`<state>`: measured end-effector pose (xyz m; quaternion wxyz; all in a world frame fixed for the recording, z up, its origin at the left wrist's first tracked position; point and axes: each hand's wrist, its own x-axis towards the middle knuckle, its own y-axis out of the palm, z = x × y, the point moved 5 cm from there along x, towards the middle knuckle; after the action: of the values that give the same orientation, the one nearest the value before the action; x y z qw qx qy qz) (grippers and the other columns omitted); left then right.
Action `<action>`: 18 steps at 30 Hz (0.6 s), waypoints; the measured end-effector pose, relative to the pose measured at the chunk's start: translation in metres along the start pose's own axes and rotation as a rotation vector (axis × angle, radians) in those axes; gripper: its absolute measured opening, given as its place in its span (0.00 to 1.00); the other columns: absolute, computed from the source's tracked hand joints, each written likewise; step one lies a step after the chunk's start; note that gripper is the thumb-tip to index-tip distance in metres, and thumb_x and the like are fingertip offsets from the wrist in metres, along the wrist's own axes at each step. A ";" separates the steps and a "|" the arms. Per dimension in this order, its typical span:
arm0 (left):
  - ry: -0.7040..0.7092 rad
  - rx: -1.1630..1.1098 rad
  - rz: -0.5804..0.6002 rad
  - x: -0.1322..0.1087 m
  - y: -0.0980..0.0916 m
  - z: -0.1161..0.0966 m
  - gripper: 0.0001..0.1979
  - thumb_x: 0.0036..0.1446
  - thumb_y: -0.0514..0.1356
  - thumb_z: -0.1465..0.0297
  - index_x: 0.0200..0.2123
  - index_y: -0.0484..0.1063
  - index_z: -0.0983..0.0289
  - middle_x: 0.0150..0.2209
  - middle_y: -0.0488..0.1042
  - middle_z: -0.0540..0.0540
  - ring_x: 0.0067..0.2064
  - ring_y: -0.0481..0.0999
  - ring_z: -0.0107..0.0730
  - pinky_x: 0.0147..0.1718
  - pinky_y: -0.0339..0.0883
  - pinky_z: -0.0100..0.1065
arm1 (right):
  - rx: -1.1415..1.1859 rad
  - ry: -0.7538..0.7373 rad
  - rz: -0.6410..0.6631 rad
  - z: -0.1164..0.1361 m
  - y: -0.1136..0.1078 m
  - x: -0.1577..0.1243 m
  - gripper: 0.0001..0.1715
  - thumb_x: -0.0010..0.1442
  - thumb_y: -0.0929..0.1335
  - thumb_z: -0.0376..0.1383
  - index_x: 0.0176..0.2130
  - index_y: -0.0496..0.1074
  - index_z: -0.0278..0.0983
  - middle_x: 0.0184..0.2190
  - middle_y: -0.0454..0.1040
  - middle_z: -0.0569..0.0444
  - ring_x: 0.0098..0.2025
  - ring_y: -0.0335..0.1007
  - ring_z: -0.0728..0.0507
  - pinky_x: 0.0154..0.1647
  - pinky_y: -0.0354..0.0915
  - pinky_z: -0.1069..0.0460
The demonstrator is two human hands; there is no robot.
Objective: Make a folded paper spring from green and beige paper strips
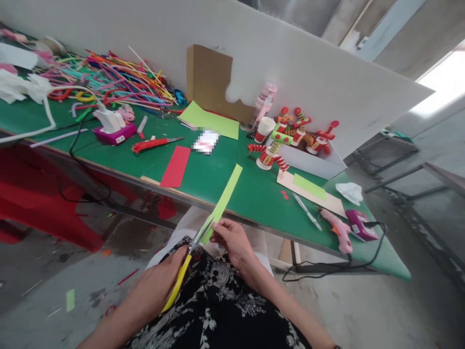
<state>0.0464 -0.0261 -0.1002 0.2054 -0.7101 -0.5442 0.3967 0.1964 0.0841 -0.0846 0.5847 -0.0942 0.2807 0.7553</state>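
My left hand is closed round the yellow handles of a pair of scissors. The scissor blades point up and right and lie against a light green paper strip near its lower end. Pinched between the thumb and fingers of my right hand is that same strip, just beside the blade tips. The strip's upper end reaches over the green table. Whether the blades are fully closed is hard to tell.
On the table lie a red paper piece, a red-handled cutter, a white pen and a pink glue gun. Paper-cup figures stand by a white box. Pipe cleaners heap at the back left.
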 end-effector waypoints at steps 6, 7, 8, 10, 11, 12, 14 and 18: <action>0.037 -0.006 -0.033 0.002 0.006 0.006 0.28 0.57 0.47 0.71 0.61 0.58 0.66 0.53 0.77 0.67 0.47 0.78 0.48 0.47 0.68 0.39 | 0.003 0.005 -0.010 0.000 0.000 -0.001 0.24 0.35 0.81 0.48 0.21 0.72 0.35 0.16 0.71 0.59 0.20 0.65 0.53 0.27 0.64 0.56; 0.040 -0.011 -0.031 0.003 0.008 0.007 0.28 0.57 0.48 0.71 0.61 0.58 0.65 0.51 0.78 0.65 0.47 0.79 0.47 0.47 0.68 0.38 | 0.004 0.005 -0.014 0.000 0.000 -0.001 0.24 0.34 0.81 0.48 0.21 0.72 0.35 0.16 0.71 0.59 0.19 0.65 0.53 0.27 0.64 0.56; 0.043 -0.015 -0.026 0.003 0.009 0.007 0.28 0.56 0.48 0.70 0.61 0.58 0.64 0.49 0.79 0.64 0.46 0.79 0.47 0.47 0.68 0.38 | 0.008 0.005 -0.017 0.000 0.000 -0.001 0.24 0.34 0.81 0.48 0.21 0.72 0.35 0.17 0.72 0.59 0.19 0.65 0.53 0.27 0.64 0.56; 0.041 -0.017 -0.013 0.003 0.009 0.008 0.28 0.56 0.48 0.70 0.61 0.57 0.64 0.44 0.80 0.62 0.44 0.80 0.45 0.47 0.69 0.39 | 0.015 0.004 -0.019 0.000 0.000 -0.001 0.25 0.33 0.81 0.48 0.21 0.71 0.35 0.17 0.73 0.59 0.20 0.66 0.53 0.27 0.64 0.56; 0.041 -0.015 -0.008 0.003 0.009 0.008 0.28 0.56 0.48 0.70 0.62 0.57 0.64 0.43 0.80 0.62 0.44 0.80 0.45 0.48 0.69 0.39 | 0.018 0.004 -0.017 -0.001 0.000 0.000 0.25 0.33 0.81 0.48 0.21 0.71 0.35 0.17 0.73 0.58 0.20 0.66 0.52 0.27 0.65 0.55; 0.040 -0.012 -0.005 0.003 0.009 0.007 0.28 0.56 0.47 0.70 0.62 0.56 0.65 0.43 0.80 0.62 0.44 0.80 0.45 0.48 0.69 0.40 | 0.019 0.005 -0.015 -0.001 0.000 0.000 0.25 0.33 0.81 0.48 0.21 0.71 0.35 0.17 0.73 0.58 0.20 0.66 0.52 0.27 0.65 0.55; 0.034 -0.008 0.002 0.003 0.008 0.006 0.28 0.56 0.47 0.71 0.61 0.56 0.66 0.43 0.79 0.64 0.45 0.80 0.47 0.48 0.69 0.42 | 0.020 0.005 -0.013 -0.001 0.000 0.000 0.25 0.33 0.81 0.48 0.21 0.71 0.35 0.17 0.72 0.58 0.20 0.66 0.52 0.27 0.65 0.55; 0.063 -0.033 0.014 0.003 0.009 0.005 0.28 0.56 0.47 0.71 0.61 0.55 0.66 0.48 0.78 0.65 0.50 0.78 0.47 0.49 0.69 0.42 | 0.024 0.006 -0.021 -0.001 -0.001 0.000 0.24 0.33 0.81 0.47 0.20 0.72 0.35 0.17 0.73 0.58 0.19 0.66 0.52 0.26 0.64 0.55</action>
<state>0.0484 -0.0269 -0.1104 0.2079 -0.7294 -0.5390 0.3664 0.1975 0.0834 -0.0861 0.5927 -0.0922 0.2904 0.7455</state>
